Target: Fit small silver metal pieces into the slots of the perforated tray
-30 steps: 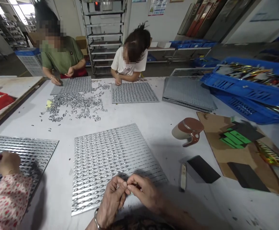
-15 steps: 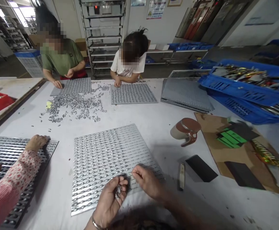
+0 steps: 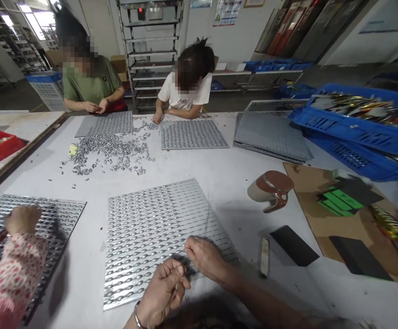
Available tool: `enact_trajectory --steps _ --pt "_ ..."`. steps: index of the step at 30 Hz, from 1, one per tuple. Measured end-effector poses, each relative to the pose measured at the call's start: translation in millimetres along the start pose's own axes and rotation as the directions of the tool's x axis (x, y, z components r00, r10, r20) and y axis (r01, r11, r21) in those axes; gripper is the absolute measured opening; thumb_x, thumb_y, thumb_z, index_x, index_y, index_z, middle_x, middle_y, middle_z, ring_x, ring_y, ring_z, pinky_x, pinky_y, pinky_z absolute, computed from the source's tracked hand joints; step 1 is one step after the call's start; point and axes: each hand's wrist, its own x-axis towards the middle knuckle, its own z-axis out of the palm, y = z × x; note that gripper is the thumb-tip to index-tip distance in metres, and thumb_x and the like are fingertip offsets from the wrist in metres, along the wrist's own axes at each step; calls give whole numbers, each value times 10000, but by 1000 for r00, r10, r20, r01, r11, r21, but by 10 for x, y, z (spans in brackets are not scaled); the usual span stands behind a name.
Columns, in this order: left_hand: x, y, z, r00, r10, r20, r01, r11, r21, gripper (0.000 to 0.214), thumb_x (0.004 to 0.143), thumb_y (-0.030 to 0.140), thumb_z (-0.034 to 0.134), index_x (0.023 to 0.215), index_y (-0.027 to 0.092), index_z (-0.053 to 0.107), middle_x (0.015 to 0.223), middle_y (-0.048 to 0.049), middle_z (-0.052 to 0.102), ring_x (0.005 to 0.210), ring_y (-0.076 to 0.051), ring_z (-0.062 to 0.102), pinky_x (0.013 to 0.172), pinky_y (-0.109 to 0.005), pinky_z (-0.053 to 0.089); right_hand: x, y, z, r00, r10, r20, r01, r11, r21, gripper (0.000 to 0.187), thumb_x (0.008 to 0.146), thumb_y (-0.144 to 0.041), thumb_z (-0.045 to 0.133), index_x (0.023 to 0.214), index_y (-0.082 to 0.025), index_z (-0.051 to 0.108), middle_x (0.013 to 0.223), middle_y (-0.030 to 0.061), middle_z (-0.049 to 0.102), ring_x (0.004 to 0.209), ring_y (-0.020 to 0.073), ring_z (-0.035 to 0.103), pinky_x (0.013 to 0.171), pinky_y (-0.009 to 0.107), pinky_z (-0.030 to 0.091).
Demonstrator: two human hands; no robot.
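White worktop (image 3: 219,178) is being shared by several people. Small metal pieces (image 3: 176,284) are being cupped in the curled left hand (image 3: 163,292), kept close; right hand (image 3: 204,257), fingertips pressed together, is being lowered onto the tray (image 3: 151,224).

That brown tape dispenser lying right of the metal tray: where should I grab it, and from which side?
Grip the brown tape dispenser across its round roll body, probably from above. It lies on its side on the white table, broad brown face up, its hooked handle pointing toward the near edge. The space around it looks open, and the metal tray lies apart to the left.
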Motion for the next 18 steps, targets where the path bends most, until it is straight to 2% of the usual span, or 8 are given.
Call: enact_trajectory --steps 5,9,12,14,16,18 --pt "101 -81 -76 1000 -4 -31 5 1000 27 599 641 687 917 721 206 570 576 49 615 351 -14 266 385 -218 89 46 39 3 1000 -12 -2 12 999 31 214 978 -104 511 869 -195 671 839 43 741 786 192 655 721 293 380" --pt "96 -62 -69 997 -26 -68 25 1000 -10 602 568 662 973 712 168 660 510 67 511 402 -16 272 415 -212 101 92 76 36 1000 2 -12 -1 998 65 197 948 -91 542 821 -197 650 828 41 746 778 188 649 714 288 369" --pt "64 -34 -37 993 -56 -100 46 994 -94 522 556 556 1025 763 157 761 594 13 619 482 -22 382 477 -178 188 100 74 43 999 30 -35 -26 994 109 164 922 -79 554 844 -200 633 806 25 735 741 176 636 700 281 370" --pt "48 -21 -20 990 -71 -125 51 986 -156 499 501 485 1064 759 164 781 669 -15 693 520 -25 439 508 -166 256 69 40 19 997 50 -67 -38 984 172 145 903 -75 562 908 -204 627 765 2 708 697 170 621 686 276 379" --pt "36 -11 -13 985 -73 -157 41 979 -198 522 437 457 1086 747 168 782 699 -28 722 534 -29 454 513 -162 291 -2 -26 -32 994 49 -103 -17 956 292 116 914 -116 567 932 -218 618 723 -21 674 667 167 612 672 272 400" --pt "26 -1 -17 985 -49 -166 13 978 -208 483 470 438 1079 727 168 773 702 -25 719 546 -36 453 517 -167 288 -105 -121 -105 995 26 -99 22 892 452 78 950 -208 567 915 -234 631 730 -20 677 684 171 633 667 270 439"
